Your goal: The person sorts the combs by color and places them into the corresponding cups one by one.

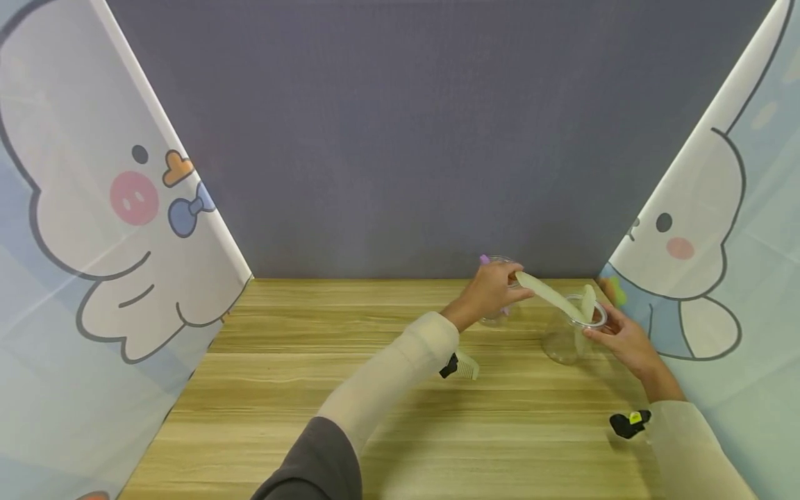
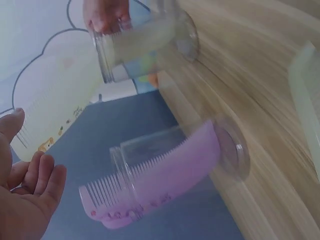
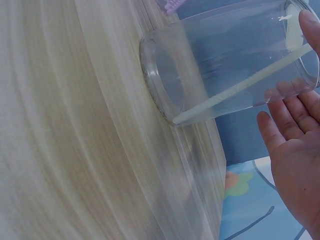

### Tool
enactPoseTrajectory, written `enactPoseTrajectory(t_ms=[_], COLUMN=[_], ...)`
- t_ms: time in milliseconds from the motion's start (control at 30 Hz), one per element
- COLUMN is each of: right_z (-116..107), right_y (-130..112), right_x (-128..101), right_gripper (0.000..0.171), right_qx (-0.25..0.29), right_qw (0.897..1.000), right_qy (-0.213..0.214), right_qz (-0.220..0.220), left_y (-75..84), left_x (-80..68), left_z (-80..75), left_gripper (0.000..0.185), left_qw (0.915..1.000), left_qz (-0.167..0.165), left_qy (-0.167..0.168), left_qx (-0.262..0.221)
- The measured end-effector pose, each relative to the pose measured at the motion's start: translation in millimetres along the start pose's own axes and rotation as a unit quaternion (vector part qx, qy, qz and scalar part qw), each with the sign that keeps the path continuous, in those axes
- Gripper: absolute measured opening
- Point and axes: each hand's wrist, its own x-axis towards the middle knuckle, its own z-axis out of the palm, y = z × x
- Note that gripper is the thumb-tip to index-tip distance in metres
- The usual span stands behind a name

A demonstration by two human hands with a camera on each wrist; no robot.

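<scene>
Wooden table [image 1: 350, 389], grey backdrop [image 1: 400, 139] behind it, cartoon-printed curtains [image 1: 94, 229] down both sides.

Left hand [image 1: 490, 288] is at the back of the table, right of centre, fingers curled round one end of a pale comb [image 1: 546, 295]. That comb slants down and to the right, far end at the rim of a clear cup [image 1: 571, 337]. In the left wrist view only the palm and relaxed fingertips [image 2: 42, 175] show; the grip itself is out of that frame.

Right hand [image 1: 625, 340] is on the same clear cup, thumb and fingers at its rim. Right wrist view: the thumb tip lies on the rim and the other fingers [image 3: 282, 125] lie against the glass wall, fairly straight, light hold. Cup stands upright on the wood. A second pale comb [image 1: 587, 309] already stands in it, leaning, lower end down at the cup base.

Second clear cup [image 2: 175, 165] stands just behind the left hand, near the backdrop, with a purple comb [image 2: 155, 182] in it, teeth end sticking out of the top. Two cups are near each other, not touching.

One more pale comb [image 1: 465, 364] lies flat on the table just under the left forearm. Both arms wear cream sleeves [image 1: 394, 375]. Small black clip with a yellow-green spot [image 1: 630, 422] sits at the right wrist.
</scene>
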Motion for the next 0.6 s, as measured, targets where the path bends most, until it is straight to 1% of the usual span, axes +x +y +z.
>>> enactPoseTrajectory(t_ms=[133, 233, 267, 333, 400, 500, 600], right_z=[-0.4, 0.0, -0.1, -0.2, -0.4, -0.5, -0.4], right_y=[-1.4, -1.5, -1.2, -1.4, -1.3, -0.9, -0.5], right_x=[0.6, 0.4, -0.1, -1.6, -3.0, -3.2, -2.3], right_gripper=[0.078, 0.071, 0.068, 0.061, 0.061, 0.07, 0.072], right_qx=[0.0, 0.008, 0.007, 0.007, 0.003, -0.006, -0.014], right_qw=[1.0, 1.0, 1.0, 1.0, 1.0, 1.0, 1.0], right_qy=[-0.003, -0.01, -0.013, -0.014, -0.012, -0.009, -0.003], right_qz=[0.004, 0.008, 0.008, 0.009, 0.009, 0.002, -0.003], left_y=[12.1, 18.7, 20.4, 23.0, 25.2, 27.2, 25.9], left_x=[3.1, 4.6, 5.2, 6.8, 8.9, 11.0, 10.6], left_z=[0.8, 1.7, 2.4, 4.5, 6.4, 7.7, 6.2], left_gripper=[0.06, 0.067, 0.069, 0.071, 0.071, 0.068, 0.062], left_qw=[0.9978, 0.9921, 0.9906, 0.9882, 0.987, 0.9876, 0.9889], left_qz=[-0.022, -0.032, -0.03, -0.022, -0.009, 0.01, 0.022], left_qy=[-0.031, -0.072, -0.087, -0.117, -0.139, -0.147, -0.144], left_qx=[-0.055, -0.097, -0.101, -0.097, -0.081, -0.053, -0.025])
